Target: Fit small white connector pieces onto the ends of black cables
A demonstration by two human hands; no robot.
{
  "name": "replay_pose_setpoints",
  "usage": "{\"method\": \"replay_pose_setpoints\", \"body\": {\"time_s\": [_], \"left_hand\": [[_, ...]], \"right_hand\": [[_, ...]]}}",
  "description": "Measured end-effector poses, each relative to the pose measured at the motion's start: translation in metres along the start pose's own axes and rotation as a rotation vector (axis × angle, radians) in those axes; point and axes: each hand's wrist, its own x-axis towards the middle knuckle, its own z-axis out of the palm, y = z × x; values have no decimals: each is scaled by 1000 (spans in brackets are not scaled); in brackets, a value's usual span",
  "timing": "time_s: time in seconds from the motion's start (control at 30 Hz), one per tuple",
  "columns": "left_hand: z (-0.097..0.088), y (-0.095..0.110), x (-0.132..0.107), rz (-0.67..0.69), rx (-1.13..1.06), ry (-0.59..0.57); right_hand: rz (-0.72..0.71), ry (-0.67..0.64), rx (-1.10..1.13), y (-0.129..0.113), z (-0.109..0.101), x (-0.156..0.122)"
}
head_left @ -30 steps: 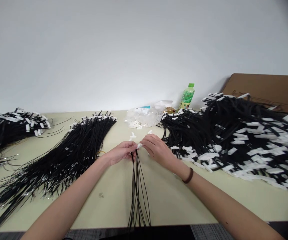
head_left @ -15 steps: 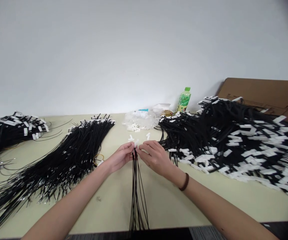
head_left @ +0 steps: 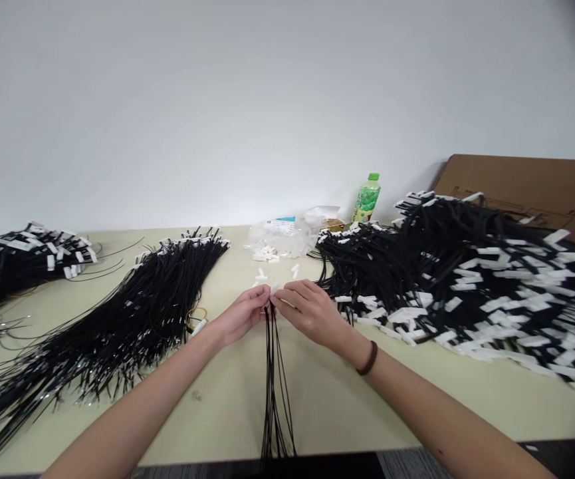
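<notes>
head view: a small white piece (head_left: 274, 291) at the centre, above the pale table (head_left: 347, 412), between the two hands. a slim bundle of black wires (head_left: 271, 379) runs from beneath it to the near table edge. the left hand (head_left: 244, 314) pinches the piece between thumb and fingers from the left; the right hand (head_left: 310, 311), a brown band (head_left: 368, 358) at its wrist, has its fingertips closed on it from the right. the fingertips overlap here, so how the wires meet the piece is hard to tell. just beyond lie loose white pieces (head_left: 295, 271); farther off, a clear plastic bag (head_left: 287, 241). to the left, a sheaf of black wires (head_left: 162, 286); to the right, a white-tagged heap (head_left: 381, 266). far right: a green-capped bottle (head_left: 367, 199) and brown cardboard (head_left: 521, 183).
</notes>
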Motion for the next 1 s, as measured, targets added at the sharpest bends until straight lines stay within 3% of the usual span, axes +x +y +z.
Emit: {"method": "replay_pose_setpoints", "body": {"time_s": [0.23,0.47,0.67,1.0], "left_hand": [[6,0,-2,30,38,41],[4,2,-3,49,215,28],[4,3,-4,62,197,22],[10,1,-4,61,182,117]], "right_hand": [[-35,-17,-23,3,-1,-1],[-78,-22,-55,0,-1,-1],[-81,-20,-55,0,-2,0],[-57,-57,-67,1,-1,0]]}}
